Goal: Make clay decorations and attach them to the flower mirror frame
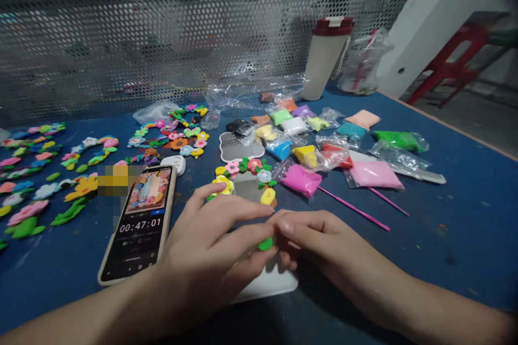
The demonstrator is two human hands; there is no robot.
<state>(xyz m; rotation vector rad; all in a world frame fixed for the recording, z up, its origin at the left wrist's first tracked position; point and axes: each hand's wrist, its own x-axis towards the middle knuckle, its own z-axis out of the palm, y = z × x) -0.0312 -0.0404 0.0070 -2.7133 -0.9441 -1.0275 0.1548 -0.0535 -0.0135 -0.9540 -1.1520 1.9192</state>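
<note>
My left hand (220, 232) and my right hand (313, 232) meet at the fingertips low in the middle of the view. A small green piece of modelling clay (265, 244) shows between the left fingers and thumb. The right fingers are pinched together beside it, and whatever lies between their tips is hidden. Beneath the hands is a white flat board (279, 284), partly covered. Just beyond them lies a small mirror frame trimmed with clay flowers (232, 167), a yellow clay figure (267, 197) at its right side; my left hand covers its near part.
A phone (140, 226) showing a timer lies left, near several clay-decorated frames (91, 151). Bagged coloured clay (301, 179), pink sticks (356, 207) and a bare mirror frame (242, 146) lie beyond my hands. A tumbler (326, 59) stands at the back, before perforated metal (162, 27).
</note>
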